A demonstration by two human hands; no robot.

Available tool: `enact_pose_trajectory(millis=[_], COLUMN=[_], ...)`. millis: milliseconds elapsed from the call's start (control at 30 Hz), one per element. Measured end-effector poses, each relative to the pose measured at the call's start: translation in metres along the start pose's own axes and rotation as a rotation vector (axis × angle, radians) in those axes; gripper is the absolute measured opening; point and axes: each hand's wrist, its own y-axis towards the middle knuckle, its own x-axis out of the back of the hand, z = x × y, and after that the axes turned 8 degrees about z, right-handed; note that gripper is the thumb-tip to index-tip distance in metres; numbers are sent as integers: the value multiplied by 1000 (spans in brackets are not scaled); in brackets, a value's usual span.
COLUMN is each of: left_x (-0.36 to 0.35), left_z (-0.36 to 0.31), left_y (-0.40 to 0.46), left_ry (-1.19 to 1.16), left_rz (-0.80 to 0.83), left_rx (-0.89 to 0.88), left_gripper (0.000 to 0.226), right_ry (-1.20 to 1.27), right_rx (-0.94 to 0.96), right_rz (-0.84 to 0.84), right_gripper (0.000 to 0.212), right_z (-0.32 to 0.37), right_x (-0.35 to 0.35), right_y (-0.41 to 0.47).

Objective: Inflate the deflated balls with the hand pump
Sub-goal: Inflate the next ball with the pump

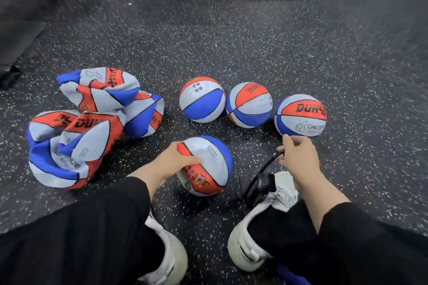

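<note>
So, biggest first: dark speckled rubber floor (254,37) carries everything. Pile of crumpled red-white-blue deflated balls (92,122) sits far left, w/ three round inflated balls (249,104) lined up right, probably sorted done vs. waiting. Your left hand (176,159) has fingers curled over the red-white-blue ball (206,166) betw. your feet, likely steadying it for the needle. Black hand pump (258,188) lies against your right shoe, long axis slanting up-right. Your right hand (297,157) pinches its thin black hose (269,162).
</note>
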Motion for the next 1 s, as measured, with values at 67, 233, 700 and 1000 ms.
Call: enact_pose_trajectory(millis=[67, 233, 700, 1000], left_x=[2, -9, -24, -27], left_z=[3, 10, 6, -10], left_y=[-3, -12, -12, -18], left_ry=[-37, -193, -311, -264], left_rz=[18, 45, -27, -9], left_rx=[-13, -48, -229, -281], left_gripper=[88, 38, 63, 65], right_ry=[43, 50, -108, -159], right_rx=[84, 269, 332, 325], right_rz=[42, 371, 458, 504], right_gripper=[24, 8, 24, 27], right_z=[5, 23, 19, 20], right_x=[-10, -36, -48, -50], right_y=[-10, -29, -28, -29])
